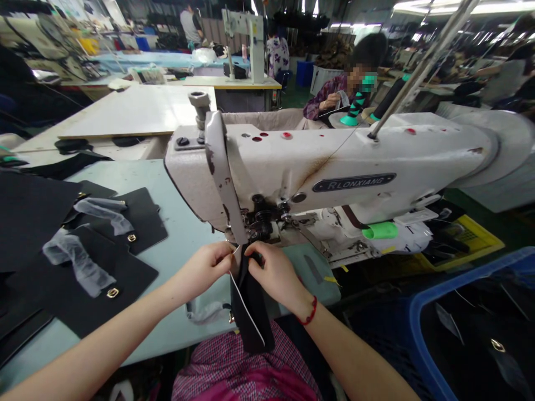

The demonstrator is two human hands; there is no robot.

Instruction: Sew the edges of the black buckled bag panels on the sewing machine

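Observation:
A black fabric piece point(251, 312) with a pale edge hangs from the front of the sewing machine point(267, 161) down toward my lap. On its left edge my left hand point(216, 262) is closed, thumb and fingers pinching the material just below the machine's head. My right hand point(271, 270), a red string bracelet on its wrist, pinches the piece's right side close to the same spot. The needle area is hidden behind the machine's front lever and my fingers. Beside the piece, a plastic-wrapped strap point(204, 313) with a small metal fitting lies at the table edge.
Black flat panels point(96, 278) with plastic-wrapped straps and gold buckles point(112, 292) lie on the pale table point(167, 340) at left. A blue basket point(413, 328) of black pieces stands at right, near a yellow crate point(480, 239). Across the machine sits another person point(313, 108).

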